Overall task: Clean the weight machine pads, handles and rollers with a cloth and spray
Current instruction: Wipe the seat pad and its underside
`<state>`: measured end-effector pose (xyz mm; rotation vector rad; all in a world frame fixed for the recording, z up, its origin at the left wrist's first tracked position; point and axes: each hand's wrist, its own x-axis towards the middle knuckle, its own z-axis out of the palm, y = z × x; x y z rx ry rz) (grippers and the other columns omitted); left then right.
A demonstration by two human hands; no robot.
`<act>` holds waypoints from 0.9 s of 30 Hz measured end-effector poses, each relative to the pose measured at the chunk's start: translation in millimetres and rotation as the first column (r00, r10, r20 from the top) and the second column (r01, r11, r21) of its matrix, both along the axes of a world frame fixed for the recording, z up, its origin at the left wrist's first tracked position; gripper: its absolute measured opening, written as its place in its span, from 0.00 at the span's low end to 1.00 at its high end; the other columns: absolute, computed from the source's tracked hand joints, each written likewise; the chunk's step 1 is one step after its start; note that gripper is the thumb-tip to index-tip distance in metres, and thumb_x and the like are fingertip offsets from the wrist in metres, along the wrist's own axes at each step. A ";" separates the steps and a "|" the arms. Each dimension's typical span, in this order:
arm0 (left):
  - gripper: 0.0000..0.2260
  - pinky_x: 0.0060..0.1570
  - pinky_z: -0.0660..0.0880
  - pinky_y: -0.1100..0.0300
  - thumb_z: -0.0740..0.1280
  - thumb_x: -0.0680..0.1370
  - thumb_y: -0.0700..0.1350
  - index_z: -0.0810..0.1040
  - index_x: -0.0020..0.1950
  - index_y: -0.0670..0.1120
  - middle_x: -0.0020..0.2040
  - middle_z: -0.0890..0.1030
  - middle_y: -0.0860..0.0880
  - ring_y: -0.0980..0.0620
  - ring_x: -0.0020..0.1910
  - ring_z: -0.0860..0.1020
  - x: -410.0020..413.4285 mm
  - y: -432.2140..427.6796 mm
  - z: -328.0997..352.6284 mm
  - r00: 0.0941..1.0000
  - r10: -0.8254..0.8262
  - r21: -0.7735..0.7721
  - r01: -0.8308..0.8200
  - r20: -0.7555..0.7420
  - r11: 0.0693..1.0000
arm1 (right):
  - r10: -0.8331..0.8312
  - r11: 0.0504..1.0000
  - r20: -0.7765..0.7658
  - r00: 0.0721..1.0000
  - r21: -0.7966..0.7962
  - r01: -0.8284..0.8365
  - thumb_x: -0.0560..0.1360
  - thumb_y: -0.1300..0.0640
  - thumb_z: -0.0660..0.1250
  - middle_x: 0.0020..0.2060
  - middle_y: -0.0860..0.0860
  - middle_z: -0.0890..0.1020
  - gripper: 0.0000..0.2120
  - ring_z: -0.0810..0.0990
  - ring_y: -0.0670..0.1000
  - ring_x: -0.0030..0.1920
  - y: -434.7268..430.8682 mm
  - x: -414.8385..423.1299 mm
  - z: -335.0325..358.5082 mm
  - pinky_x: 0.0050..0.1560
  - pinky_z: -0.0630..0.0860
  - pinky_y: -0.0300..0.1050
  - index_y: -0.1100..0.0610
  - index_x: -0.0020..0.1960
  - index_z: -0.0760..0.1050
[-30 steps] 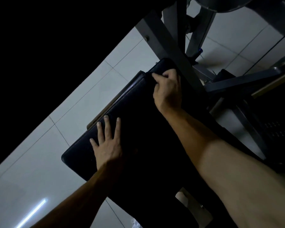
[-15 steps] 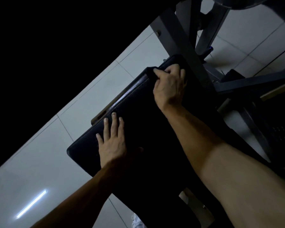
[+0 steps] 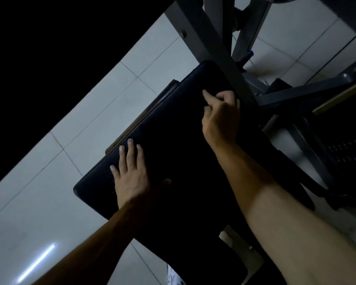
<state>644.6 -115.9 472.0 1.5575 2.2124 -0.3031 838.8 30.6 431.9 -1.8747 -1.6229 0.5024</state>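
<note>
A black padded bench pad (image 3: 173, 140) of the weight machine runs diagonally through the view. My left hand (image 3: 132, 173) lies flat on its near left part, fingers straight and together. My right hand (image 3: 220, 116) is over the pad's far right side, next to the grey frame bar (image 3: 214, 48). Its fingers are curled, and the index finger and thumb pinch what looks like a dark cloth (image 3: 209, 102), hard to tell apart from the black pad. No spray bottle is in view.
Grey steel frame tubes (image 3: 296, 93) cross behind and to the right of the pad. A black perforated part (image 3: 345, 153) sits at the right. Pale floor tiles (image 3: 49, 182) lie to the left, and the top left is dark.
My right hand has slid from the pad's far corner back toward me along the right side. My left hand has stayed flat in place. The view has shifted slightly.
</note>
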 end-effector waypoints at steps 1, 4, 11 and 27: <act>0.59 0.78 0.36 0.40 0.72 0.69 0.69 0.35 0.82 0.49 0.79 0.26 0.52 0.48 0.79 0.28 0.5 -0.5 0.0 1.000 -0.002 -0.007 0.002 -0.005 1.000 | -0.034 0.999 -0.003 0.999 -0.013 0.034 0.79 0.62 0.69 0.61 0.54 0.77 0.21 0.75 0.55 0.57 -9.6 -12.0 1.8 0.64 0.70 0.46 0.50 0.70 0.79; 0.57 0.78 0.37 0.38 0.72 0.73 0.65 0.32 0.82 0.48 0.77 0.23 0.51 0.47 0.78 0.27 1.2 -0.6 0.0 0.999 -0.017 -0.041 0.016 -0.034 0.999 | 0.220 0.975 0.009 0.976 0.032 -0.220 0.78 0.60 0.62 0.57 0.56 0.76 0.21 0.74 0.59 0.53 -72.6 -57.7 5.0 0.53 0.74 0.53 0.51 0.68 0.80; 0.59 0.76 0.36 0.33 0.69 0.72 0.70 0.27 0.80 0.50 0.74 0.17 0.47 0.42 0.76 0.23 9.9 -24.1 3.6 0.991 -0.127 -0.139 0.130 0.030 0.982 | 0.525 0.850 0.141 0.839 -0.035 -0.526 0.78 0.49 0.49 0.59 0.56 0.77 0.27 0.75 0.60 0.54 -81.4 -12.4 -3.2 0.54 0.76 0.56 0.48 0.69 0.79; 0.58 0.74 0.38 0.26 0.69 0.72 0.70 0.30 0.81 0.48 0.76 0.20 0.47 0.38 0.75 0.23 34.6 -25.8 -15.8 0.996 -0.090 -0.129 0.089 0.003 0.988 | 0.420 0.907 0.141 0.897 -0.032 -0.420 0.79 0.54 0.58 0.57 0.58 0.77 0.22 0.77 0.61 0.56 -98.1 42.6 -21.1 0.58 0.76 0.57 0.52 0.70 0.79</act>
